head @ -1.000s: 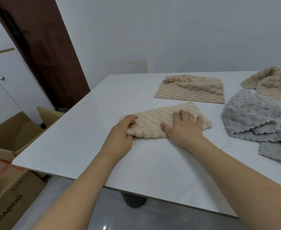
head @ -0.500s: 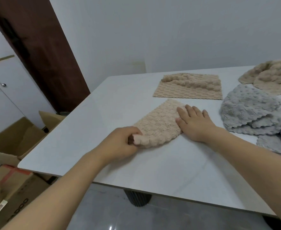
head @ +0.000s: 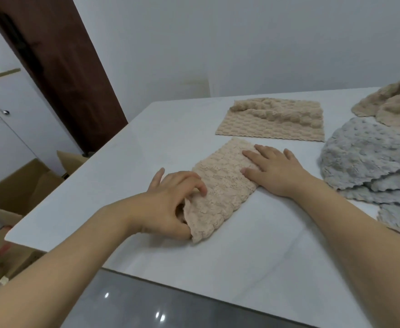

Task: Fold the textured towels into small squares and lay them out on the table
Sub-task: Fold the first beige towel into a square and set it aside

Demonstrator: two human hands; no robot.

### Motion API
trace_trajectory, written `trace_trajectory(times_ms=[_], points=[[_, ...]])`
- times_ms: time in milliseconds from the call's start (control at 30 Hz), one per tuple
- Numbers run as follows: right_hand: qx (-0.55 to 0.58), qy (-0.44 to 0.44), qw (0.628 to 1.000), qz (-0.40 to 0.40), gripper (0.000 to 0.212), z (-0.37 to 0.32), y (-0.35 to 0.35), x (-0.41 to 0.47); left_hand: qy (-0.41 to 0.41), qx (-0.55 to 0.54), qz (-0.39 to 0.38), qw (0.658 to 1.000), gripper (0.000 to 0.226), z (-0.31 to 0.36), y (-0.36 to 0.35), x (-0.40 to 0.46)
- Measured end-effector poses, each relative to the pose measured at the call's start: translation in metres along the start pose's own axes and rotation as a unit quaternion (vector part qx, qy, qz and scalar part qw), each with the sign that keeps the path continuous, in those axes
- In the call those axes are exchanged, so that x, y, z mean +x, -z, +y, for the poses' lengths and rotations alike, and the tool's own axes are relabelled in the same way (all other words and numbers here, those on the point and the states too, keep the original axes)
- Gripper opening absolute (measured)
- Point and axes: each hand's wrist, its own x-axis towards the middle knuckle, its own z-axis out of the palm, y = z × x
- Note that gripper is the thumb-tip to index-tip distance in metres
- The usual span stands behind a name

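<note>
Beige textured towel [head: 220, 185], folded into a narrow band and lying diagonally on the white table [head: 253, 256], shown at the step judged to be the last cross-fold that will shorten the band to a small square. The left hand [head: 168, 204] grips the near end of the band: thumb beneath the lifted corner, curled fingers on top, so that the edge can be carried over without the layers slipping apart. The right hand [head: 277, 171] lies flat on the far end of the same towel, fingers straight and slightly spread, palm down; it serves as an anchor, keeping the far half pressed to the table and, by its inner edge, probably marking the fold line. Beyond the towel in hand, towards the wall, lies a second beige towel [head: 270, 121], only partly flat, its far portion rumpled; it appears not yet reduced to a square. To the right of the towel in hand lies a heap of grey towels [head: 369, 159], unfolded, and beyond that heap a further beige pile [head: 393, 105], kept to one side, presumably as stock awaiting folding. To the left of the towel in hand, below the table edge, stand open cardboard boxes [head: 21, 185] on the floor. No finished square is yet visible, so the task is judged to be at an early stage
</note>
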Motion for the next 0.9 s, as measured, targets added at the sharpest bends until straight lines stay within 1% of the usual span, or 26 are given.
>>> trace_trajectory(times_ms=[67, 133, 200, 233, 300, 333, 367, 500, 567, 600, 633, 700, 733, 800, 833, 867, 900], points=[[-0.002, 0.002, 1.0, -0.004, 0.065, 0.001, 0.001, 0.0, -0.014, -0.007, 0.017, 1.0, 0.067, 0.01, -0.006, -0.007], [-0.001, 0.002, 1.0, -0.006, 0.066, 0.001, 0.001, 0.0, -0.02, 0.004, 0.013, 1.0, 0.065, 0.022, -0.009, -0.013], [0.001, 0.002, 1.0, -0.008, 0.067, 0.001, 0.001, -0.001, -0.018, 0.059, 0.032, 0.998, 0.062, 0.026, -0.015, -0.018], [0.002, 0.002, 1.0, -0.009, 0.067, 0.0, 0.002, -0.001, -0.013, 0.092, 0.055, 0.994, 0.059, 0.027, -0.017, -0.021], [0.004, 0.002, 1.0, -0.011, 0.067, -0.001, 0.003, -0.002, -0.006, 0.152, 0.127, 0.98, 0.045, 0.024, -0.02, -0.022], [0.006, 0.002, 1.0, -0.011, 0.067, -0.001, 0.004, -0.003, 0.001, 0.187, 0.147, 0.971, 0.042, 0.023, -0.021, -0.021], [0.007, 0.002, 1.0, -0.011, 0.068, -0.001, 0.004, -0.003, 0.008, 0.213, 0.146, 0.966, 0.043, 0.023, -0.021, -0.018], [0.008, 0.001, 1.0, -0.012, 0.069, -0.003, 0.006, -0.005, 0.038, 0.243, 0.095, 0.965, 0.038, 0.033, -0.017, -0.01], [0.012, -0.002, 1.0, -0.014, 0.069, -0.003, 0.005, -0.006, 0.041, 0.257, 0.103, 0.96, 0.034, 0.032, -0.011, -0.002], [0.014, -0.003, 1.0, -0.016, 0.069, -0.003, 0.006, -0.006, 0.057, 0.232, 0.122, 0.964, 0.031, 0.031, -0.005, 0.002], [0.019, -0.003, 1.0, -0.017, 0.068, -0.003, 0.007, -0.006, 0.077, 0.181, 0.155, 0.968, 0.026, 0.029, 0.002, 0.007], [0.035, -0.003, 0.999, -0.018, 0.069, -0.004, 0.008, -0.006, 0.103, 0.035, 0.24, 0.965, 0.02, 0.029, 0.019, 0.018], [0.044, 0.0, 0.999, -0.015, 0.068, -0.005, 0.009, -0.008, 0.105, -0.029, 0.262, 0.959, 0.019, 0.032, 0.028, 0.025], [0.108, 0.0, 0.994, 0.0, 0.06, -0.001, 0.01, -0.007, 0.085, -0.121, 0.264, 0.953, 0.023, 0.038, 0.043, 0.043], [0.195, -0.012, 0.981, 0.016, 0.052, 0.001, 0.012, -0.007, 0.072, -0.151, 0.257, 0.952, 0.026, 0.041, 0.049, 0.054], [0.318, -0.039, 0.947, 0.041, 0.042, 0.003, 0.014, -0.007, 0.059, -0.161, 0.251, 0.953, 0.027, 0.043, 0.053, 0.067], [0.453, -0.072, 0.885, 0.077, 0.034, 0.004, 0.017, -0.006, 0.045, -0.146, 0.248, 0.957, 0.027, 0.046, 0.056, 0.08]])
